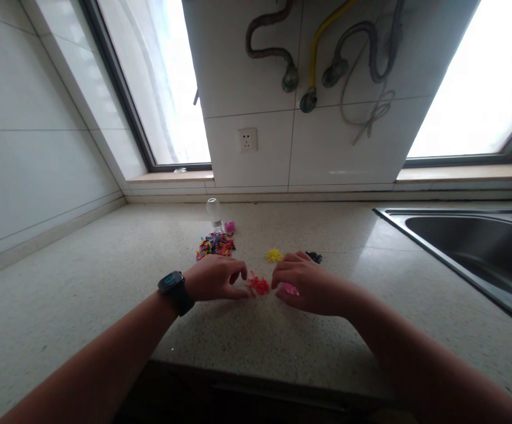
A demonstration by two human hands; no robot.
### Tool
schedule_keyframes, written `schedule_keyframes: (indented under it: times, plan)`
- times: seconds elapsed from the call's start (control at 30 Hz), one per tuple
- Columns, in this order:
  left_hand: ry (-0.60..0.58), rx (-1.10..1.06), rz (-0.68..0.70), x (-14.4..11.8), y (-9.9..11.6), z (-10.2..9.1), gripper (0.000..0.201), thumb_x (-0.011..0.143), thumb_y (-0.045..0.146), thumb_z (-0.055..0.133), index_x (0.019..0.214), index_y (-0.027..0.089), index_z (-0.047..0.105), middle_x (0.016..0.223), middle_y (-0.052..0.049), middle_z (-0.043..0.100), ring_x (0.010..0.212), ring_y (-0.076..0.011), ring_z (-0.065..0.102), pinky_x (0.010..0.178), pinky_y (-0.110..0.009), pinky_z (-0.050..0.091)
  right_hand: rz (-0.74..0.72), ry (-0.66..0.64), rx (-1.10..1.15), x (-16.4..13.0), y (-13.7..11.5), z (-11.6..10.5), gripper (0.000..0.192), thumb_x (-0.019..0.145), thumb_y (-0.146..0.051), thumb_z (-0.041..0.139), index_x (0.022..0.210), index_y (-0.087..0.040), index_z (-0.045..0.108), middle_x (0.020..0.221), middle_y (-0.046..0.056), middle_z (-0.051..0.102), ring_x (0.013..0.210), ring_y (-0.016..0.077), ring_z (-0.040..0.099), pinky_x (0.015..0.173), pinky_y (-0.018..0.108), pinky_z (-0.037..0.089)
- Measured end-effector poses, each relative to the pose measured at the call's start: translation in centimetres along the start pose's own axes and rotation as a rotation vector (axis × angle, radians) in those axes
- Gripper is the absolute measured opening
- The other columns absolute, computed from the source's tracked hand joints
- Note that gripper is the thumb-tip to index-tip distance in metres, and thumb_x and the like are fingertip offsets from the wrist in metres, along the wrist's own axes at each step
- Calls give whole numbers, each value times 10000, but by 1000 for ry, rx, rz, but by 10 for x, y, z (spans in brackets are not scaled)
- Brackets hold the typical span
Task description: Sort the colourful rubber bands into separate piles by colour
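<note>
A small pile of red bits (259,285), thin and looped like tiny rubber bands, lies on the counter between my two hands. My left hand (218,279), with a dark watch on its wrist, rests at the pile's left side, thumb and curled fingers apart. From the right, my right hand (305,284) arches over a pink pile (289,288) and partly hides it. Its thumb and fingertips are apart near the red pile's edge, and nothing shows in them. Behind my left hand is a larger mixed-colour heap (215,244). Yellow bits (274,255) and black bits (313,257) form separate piles beyond my right hand.
A clear bottle-like container (213,213) stands behind the mixed heap, beside a round pink object (229,227). A steel sink (472,235) is set into the counter (106,282) at the right. The tiled wall holds a socket (248,139) and hoses above.
</note>
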State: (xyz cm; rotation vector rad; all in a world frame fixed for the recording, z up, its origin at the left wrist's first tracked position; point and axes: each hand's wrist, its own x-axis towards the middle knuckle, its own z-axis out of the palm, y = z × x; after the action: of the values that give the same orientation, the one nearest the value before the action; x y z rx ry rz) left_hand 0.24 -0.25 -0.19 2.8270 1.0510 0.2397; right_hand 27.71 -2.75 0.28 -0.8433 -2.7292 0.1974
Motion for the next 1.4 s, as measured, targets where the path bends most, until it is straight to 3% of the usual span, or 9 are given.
schedule_keyframes:
  times: [0.07,0.17,0.4,0.7,0.8,0.97,1.1,1.4]
  plan:
    - [10,2,-4,1,2,2,489,808,604,661,1108,219,631,860,-6,686,776,-177,639,685,-271,413,-25,-33,6,0,-3,0,119,891,-274,592,907,-231,702,895,36,698,968,227,558,928,394,326]
    - [27,9,-34,3,6,5,569,822,611,642,1230,218,591,921,-26,689,828,-201,649,720,-293,436,-38,-43,7,2,-6,4,158,883,-271,597,998,-239,701,927,37,698,976,227,551,935,396,325]
    - [64,25,-67,5,12,8,376,917,531,547,1078,210,656,931,-43,683,839,-196,643,739,-302,456,-22,-33,-17,8,-5,17,321,870,-293,608,1185,-249,655,1077,61,692,1072,255,527,983,425,307]
    - [105,54,-104,4,5,6,367,890,518,594,1088,218,665,937,-37,685,833,-190,645,712,-287,464,11,24,-7,2,4,6,254,900,-272,585,1136,-239,673,1088,62,691,1058,238,550,970,410,319]
    - [173,47,-155,0,-8,-3,366,870,520,615,1082,228,673,890,-31,695,785,-177,643,704,-281,457,45,82,-15,-2,16,-1,222,917,-291,580,1107,-243,684,1110,62,685,1059,234,554,952,400,329]
    - [390,29,-358,-9,-43,-18,252,914,417,564,979,222,708,821,-27,699,699,-146,620,652,-264,437,106,165,-61,-10,41,-7,206,925,-294,561,1065,-229,696,1060,72,693,1039,236,570,947,408,326]
    - [491,11,-514,-17,-71,-15,238,891,391,582,977,214,716,779,-9,690,656,-137,611,659,-265,445,137,167,-83,-12,53,-7,199,928,-285,549,1038,-217,701,1026,73,696,1013,238,578,930,405,335]
    - [391,10,-501,-21,-101,14,291,896,381,574,1114,249,715,974,-49,683,847,-180,650,844,-301,487,142,156,-62,-12,57,-4,202,929,-289,542,1006,-210,711,999,78,697,988,235,587,922,406,348]
